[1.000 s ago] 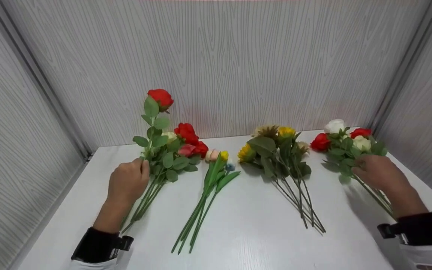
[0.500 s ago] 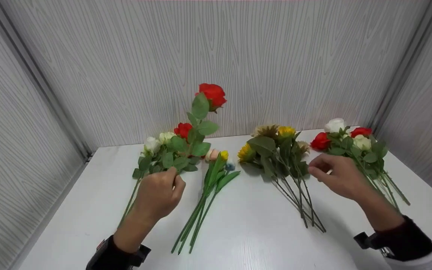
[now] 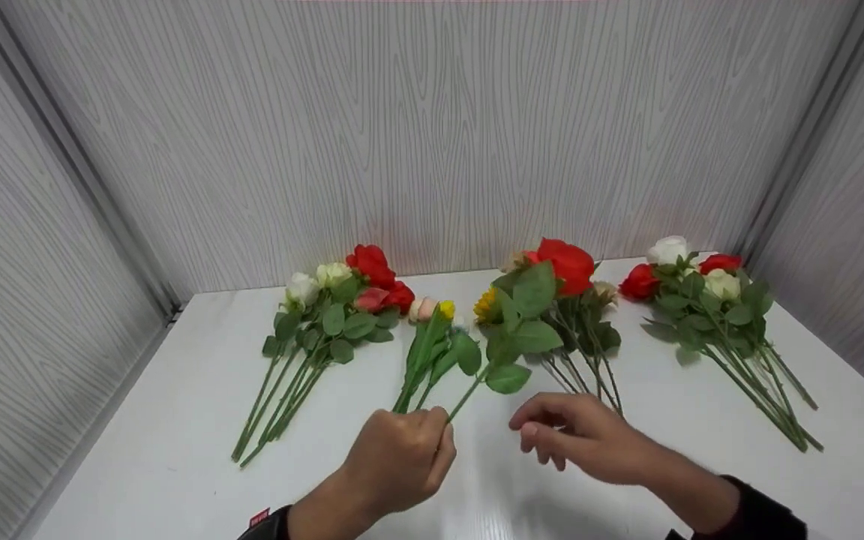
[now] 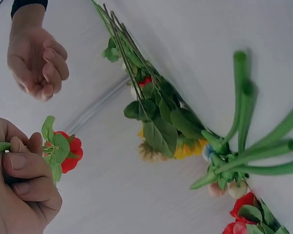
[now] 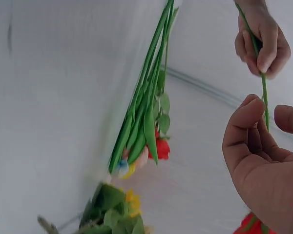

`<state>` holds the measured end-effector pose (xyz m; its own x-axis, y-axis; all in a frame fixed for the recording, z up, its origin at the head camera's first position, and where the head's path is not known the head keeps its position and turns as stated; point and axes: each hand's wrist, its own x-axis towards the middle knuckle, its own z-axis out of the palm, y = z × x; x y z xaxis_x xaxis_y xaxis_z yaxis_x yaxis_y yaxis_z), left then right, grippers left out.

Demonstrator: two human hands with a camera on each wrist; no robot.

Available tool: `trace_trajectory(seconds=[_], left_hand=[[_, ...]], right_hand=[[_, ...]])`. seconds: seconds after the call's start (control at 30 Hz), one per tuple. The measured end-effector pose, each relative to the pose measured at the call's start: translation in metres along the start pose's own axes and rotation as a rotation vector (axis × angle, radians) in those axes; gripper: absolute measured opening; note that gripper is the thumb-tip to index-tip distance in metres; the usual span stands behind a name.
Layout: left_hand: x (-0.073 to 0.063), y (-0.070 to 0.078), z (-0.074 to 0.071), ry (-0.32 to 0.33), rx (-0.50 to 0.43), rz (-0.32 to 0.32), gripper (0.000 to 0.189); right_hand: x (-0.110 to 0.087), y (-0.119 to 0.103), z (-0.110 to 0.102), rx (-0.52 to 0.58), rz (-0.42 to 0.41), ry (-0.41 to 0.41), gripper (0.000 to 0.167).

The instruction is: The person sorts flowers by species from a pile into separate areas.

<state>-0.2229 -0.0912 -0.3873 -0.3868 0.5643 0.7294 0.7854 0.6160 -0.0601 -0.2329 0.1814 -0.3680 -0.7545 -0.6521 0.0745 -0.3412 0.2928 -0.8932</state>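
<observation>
A red rose (image 3: pixel 565 266) with green leaves is held up over the table, its stem gripped by my left hand (image 3: pixel 400 461). In the left wrist view that rose (image 4: pixel 71 152) shows beyond the curled fingers. My right hand (image 3: pixel 589 439) hovers to the right of the stem, fingers loosely bent, holding nothing. The right wrist view has the rose's stem (image 5: pixel 264 92) passing behind the right thumb and fingers; a gap shows between thumb and fingertips. Below the left hand lies a bunch of tulips (image 3: pixel 421 352), partly hidden by that hand.
Sunflowers (image 3: pixel 486 306) lie behind the held rose. At left rests a bunch of white and red roses (image 3: pixel 334 307); at right, another bunch of roses (image 3: pixel 709 292). They lie on a white table (image 3: pixel 177 420) against a grey wood-grain panel (image 3: pixel 432 135).
My left hand has lifted the red rose away from the left bunch and carried it right, lowering it. My right hand has left the right-hand bunch and moved toward the middle.
</observation>
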Motion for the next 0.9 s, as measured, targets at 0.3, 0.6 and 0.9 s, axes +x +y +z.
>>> trace_trajectory(seconds=[0.3,0.6,0.9], left_hand=[[-0.004,0.026,0.011,0.052,-0.001,0.179,0.036],[-0.007,0.034,0.018,-0.021,-0.086,0.231,0.035],[-0.001,0.019,0.001,-0.131,-0.14,0.137,0.032]], right_hand=[[-0.005,0.004,0.039,0.483,-0.101,-0.273,0.027],[-0.007,0.006,0.044,0.636,-0.122,-0.295,0.022],[-0.002,0.001,0.019,0.288,-0.216,-0.077,0.022]])
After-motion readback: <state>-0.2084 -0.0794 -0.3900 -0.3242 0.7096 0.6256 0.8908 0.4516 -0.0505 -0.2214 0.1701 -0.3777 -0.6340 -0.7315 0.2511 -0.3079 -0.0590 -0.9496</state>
